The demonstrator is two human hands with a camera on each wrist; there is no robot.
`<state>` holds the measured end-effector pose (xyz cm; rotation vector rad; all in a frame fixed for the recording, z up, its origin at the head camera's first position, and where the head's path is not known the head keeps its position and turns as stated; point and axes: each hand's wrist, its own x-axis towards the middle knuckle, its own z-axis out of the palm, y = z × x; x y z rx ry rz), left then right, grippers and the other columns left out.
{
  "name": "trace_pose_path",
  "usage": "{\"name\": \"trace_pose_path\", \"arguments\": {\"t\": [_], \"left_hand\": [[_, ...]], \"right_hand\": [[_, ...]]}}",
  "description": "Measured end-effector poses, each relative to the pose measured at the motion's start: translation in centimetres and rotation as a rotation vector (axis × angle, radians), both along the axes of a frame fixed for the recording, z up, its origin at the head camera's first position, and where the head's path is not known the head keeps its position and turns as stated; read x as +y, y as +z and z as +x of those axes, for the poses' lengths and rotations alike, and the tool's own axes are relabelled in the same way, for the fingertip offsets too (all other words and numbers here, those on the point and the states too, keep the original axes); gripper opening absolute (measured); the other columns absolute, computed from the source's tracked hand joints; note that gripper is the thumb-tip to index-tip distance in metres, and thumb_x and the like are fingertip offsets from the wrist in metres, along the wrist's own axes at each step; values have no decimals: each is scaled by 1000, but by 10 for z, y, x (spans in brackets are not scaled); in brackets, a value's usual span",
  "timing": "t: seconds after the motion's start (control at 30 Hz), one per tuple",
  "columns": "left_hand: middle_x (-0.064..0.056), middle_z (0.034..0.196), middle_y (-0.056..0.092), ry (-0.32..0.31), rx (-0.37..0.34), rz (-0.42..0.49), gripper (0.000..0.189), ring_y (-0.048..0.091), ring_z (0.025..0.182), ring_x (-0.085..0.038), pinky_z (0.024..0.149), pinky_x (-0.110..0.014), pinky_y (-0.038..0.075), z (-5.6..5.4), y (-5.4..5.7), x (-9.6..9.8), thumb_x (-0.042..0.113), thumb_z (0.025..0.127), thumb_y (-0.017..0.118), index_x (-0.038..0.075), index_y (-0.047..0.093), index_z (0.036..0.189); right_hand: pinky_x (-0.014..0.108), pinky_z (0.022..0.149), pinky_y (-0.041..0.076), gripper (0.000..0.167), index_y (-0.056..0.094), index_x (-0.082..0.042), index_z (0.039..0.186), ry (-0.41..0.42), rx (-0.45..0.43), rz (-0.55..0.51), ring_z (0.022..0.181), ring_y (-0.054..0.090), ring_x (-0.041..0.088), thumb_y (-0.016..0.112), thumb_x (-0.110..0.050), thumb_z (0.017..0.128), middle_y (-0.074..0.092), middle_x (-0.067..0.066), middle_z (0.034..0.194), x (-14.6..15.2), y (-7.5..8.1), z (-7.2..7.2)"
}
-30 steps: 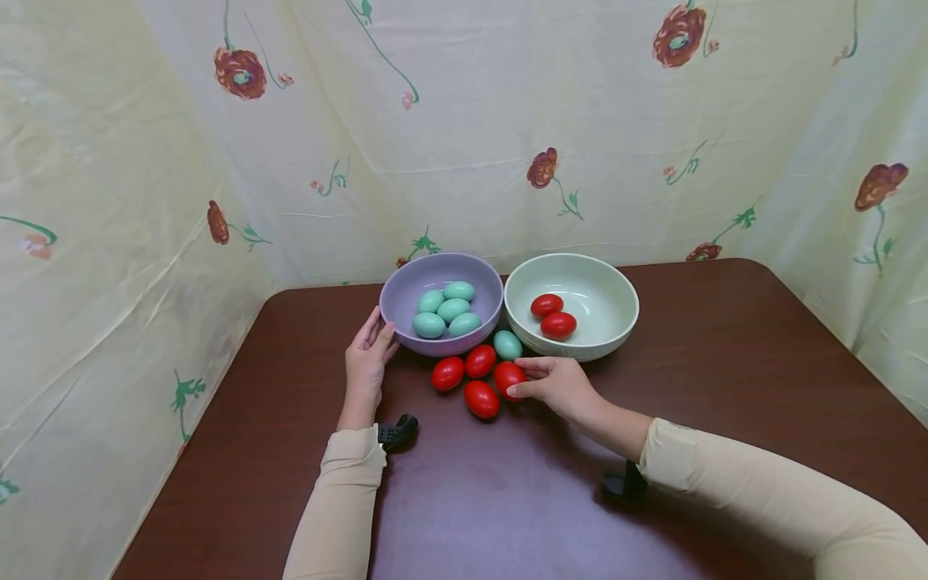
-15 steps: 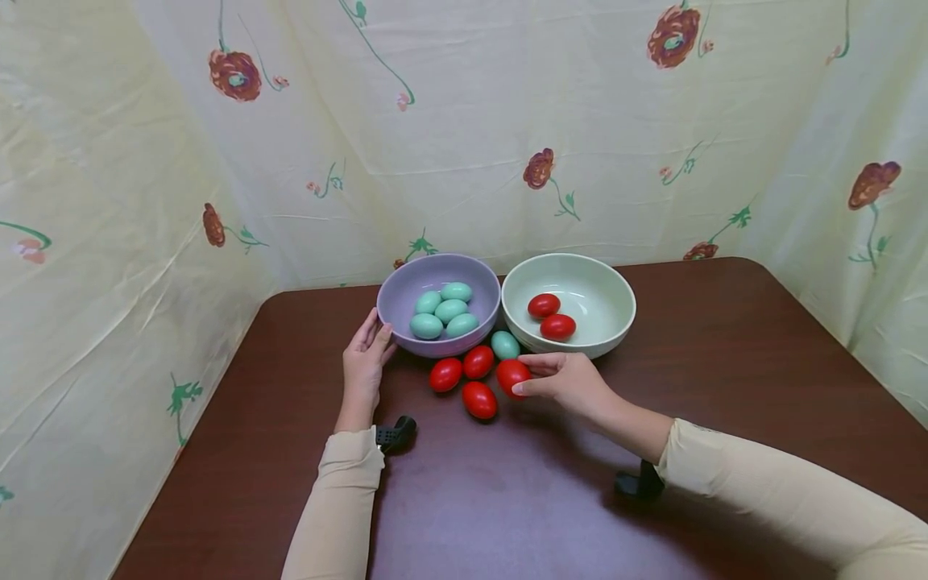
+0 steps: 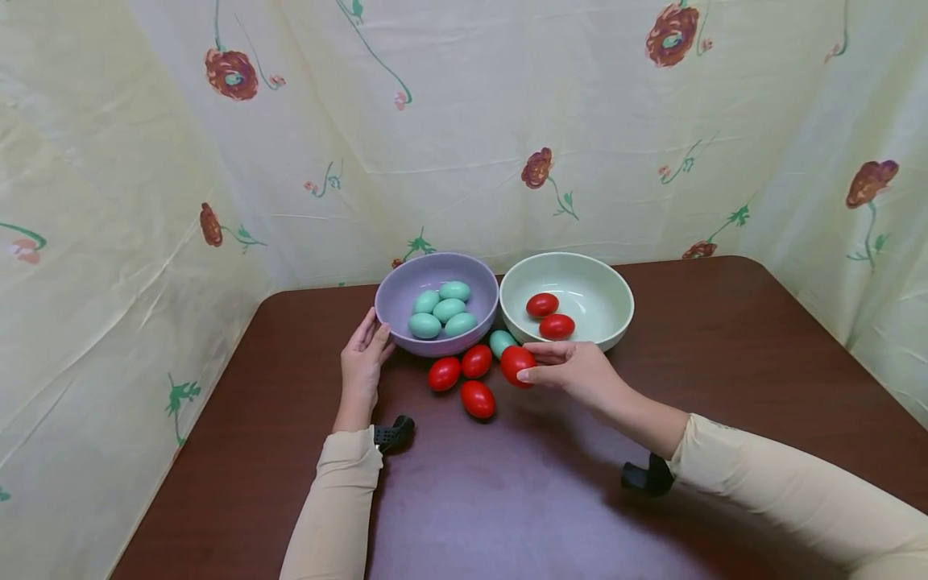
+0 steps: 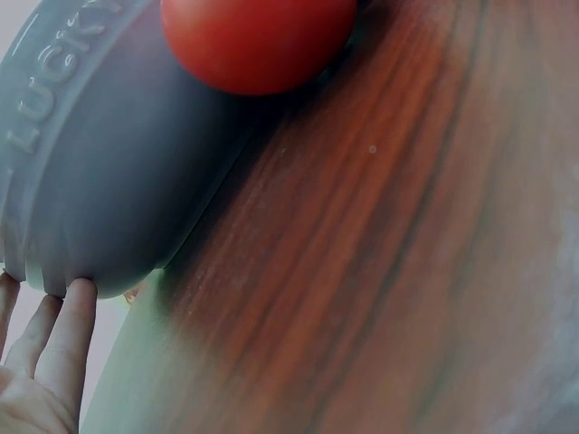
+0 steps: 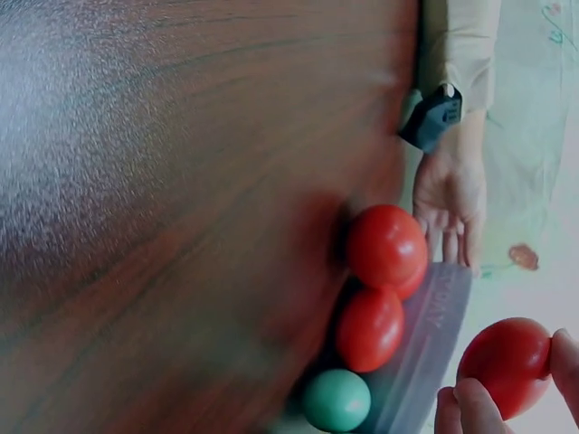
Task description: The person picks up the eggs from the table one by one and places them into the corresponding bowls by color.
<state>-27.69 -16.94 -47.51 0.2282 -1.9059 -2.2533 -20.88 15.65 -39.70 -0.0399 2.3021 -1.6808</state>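
My right hand [image 3: 583, 377] pinches a glossy red egg [image 3: 517, 366] between thumb and fingertips, raised off the table; the right wrist view shows this red egg [image 5: 505, 362] too. Straight fingers of my left hand [image 3: 360, 369] touch the outer left side of a purple bowl [image 3: 397, 300], where several turquoise eggs [image 3: 449, 311] lie. Beside it, a pale green bowl [image 3: 598, 302] contains two red eggs [image 3: 557, 326]. In front of the bowls rest three red eggs [image 3: 478, 399] and one turquoise egg [image 3: 500, 342], which the held egg partly covers.
Both bowls stand side by side near the back edge of a dark brown wooden table [image 3: 725, 346]. Behind and to the sides hangs a pale flowered cloth [image 3: 449, 177]. A black wrist device [image 3: 394, 435] sits on the left wrist, another [image 3: 648, 475] on the right.
The right hand has lifted the red egg from the table and carried it slightly up and right, toward the green bowl. The left hand stays against the purple bowl.
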Motion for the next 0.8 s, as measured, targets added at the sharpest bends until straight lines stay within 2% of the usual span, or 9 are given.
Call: {"name": "trace_pose_path", "arguments": {"t": [0.17,0.4,0.47,0.53,0.63,0.7,0.8], "left_hand": [[-1,159,40,10,17,-17,59,49,139,-18,105,-37,49,-1,-5,0,27,98,64,20,42,152],[0,159,40,4,3,1,62,48,140,-17,107,-37,48,-1,-5,0,30,96,66,21,42,152],[-1,159,39,-3,-5,5,61,47,141,-18,108,-38,47,2,2,1,28,97,64,20,41,153],[-1,159,39,-1,1,5,60,47,141,-17,107,-38,47,2,2,1,27,97,64,20,42,153],[-2,159,39,3,17,0,59,48,140,-19,106,-37,48,2,2,1,25,98,63,18,41,153],[-2,159,40,7,33,-2,59,50,138,-18,103,-35,50,-2,-4,-1,26,98,64,19,42,152],[-3,158,41,5,36,3,59,51,137,-19,102,-34,50,-2,-4,-1,25,98,64,18,42,152]], "right_hand": [[33,89,58,53,65,-10,132,4,30,24,101,69,13,77,-33,87,73,11,118,3,4,-1],[18,83,56,54,63,-9,134,-2,47,10,107,67,14,76,-34,88,72,13,122,3,12,-4],[17,82,56,55,63,-9,135,-3,49,2,110,66,15,76,-34,88,71,13,123,3,14,-5],[16,83,55,55,63,-10,135,-2,51,1,113,65,17,76,-34,87,71,13,124,3,15,-6],[16,83,55,55,64,-10,134,4,65,26,114,65,18,76,-35,87,72,12,122,3,14,-5],[17,83,54,54,65,-10,133,4,74,39,113,65,18,77,-36,87,73,12,120,4,14,-4],[16,83,54,54,65,-10,132,0,81,36,109,67,14,77,-36,87,73,12,119,4,14,-4]]}}
